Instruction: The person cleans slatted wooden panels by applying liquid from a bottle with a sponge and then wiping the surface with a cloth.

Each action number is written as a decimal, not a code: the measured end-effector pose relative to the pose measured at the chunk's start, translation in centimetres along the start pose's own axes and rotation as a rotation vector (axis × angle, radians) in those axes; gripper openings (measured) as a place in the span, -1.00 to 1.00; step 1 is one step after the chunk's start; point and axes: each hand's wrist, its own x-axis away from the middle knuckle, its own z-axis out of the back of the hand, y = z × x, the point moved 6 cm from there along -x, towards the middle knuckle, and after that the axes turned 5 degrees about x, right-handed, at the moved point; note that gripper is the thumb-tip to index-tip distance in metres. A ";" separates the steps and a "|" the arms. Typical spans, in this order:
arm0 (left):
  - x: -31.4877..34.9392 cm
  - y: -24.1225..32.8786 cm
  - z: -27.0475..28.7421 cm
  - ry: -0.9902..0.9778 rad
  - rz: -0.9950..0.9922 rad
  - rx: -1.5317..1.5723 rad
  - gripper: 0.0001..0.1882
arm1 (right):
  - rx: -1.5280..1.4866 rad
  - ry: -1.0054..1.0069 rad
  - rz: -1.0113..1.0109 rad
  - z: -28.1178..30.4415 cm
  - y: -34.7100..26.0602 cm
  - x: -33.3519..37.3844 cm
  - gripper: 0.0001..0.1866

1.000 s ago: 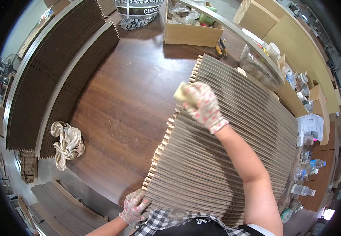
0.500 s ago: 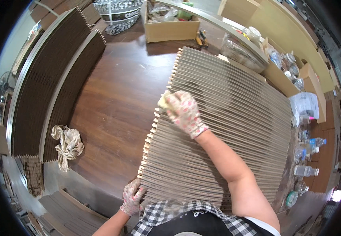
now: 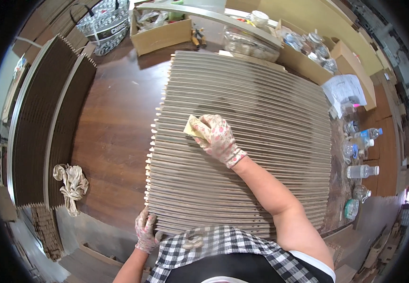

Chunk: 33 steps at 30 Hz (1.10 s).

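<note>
Many thin grey-brown wooden strips lie side by side in a wide block on the table, with pale pegs sticking out along their left ends. My right hand, in a flowered glove, pinches a small pale yellow pad over the left-middle part of the strips. Whether the pad is sandpaper or sponge I cannot make out. At the block's near left corner, my gloved left hand rests against the strip ends, its fingers slightly bent and apart.
Stacked dark panels stand at the left beside a crumpled cloth. At the back are an open cardboard box, orange-handled pliers and a patterned bag. Along the right lie papers and several plastic bottles.
The view has shifted, so the block appears farther left. My right hand has moved the yellow pad from the pegged left edge inward over the strips. My left hand stays at the near corner.
</note>
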 end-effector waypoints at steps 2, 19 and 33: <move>0.1 0.4 0.0 0.025 -0.022 -0.030 -0.32 | 0.191 0.057 -0.048 2.8 3.0 1.1 -0.62; 0.0 0.3 -0.1 0.030 -0.023 -0.056 -0.33 | 0.266 0.054 -0.172 6.6 9.0 4.1 -0.69; 0.1 -0.1 -0.2 0.017 0.042 -0.046 -0.31 | 0.150 0.149 -0.117 1.7 9.6 -1.9 -0.54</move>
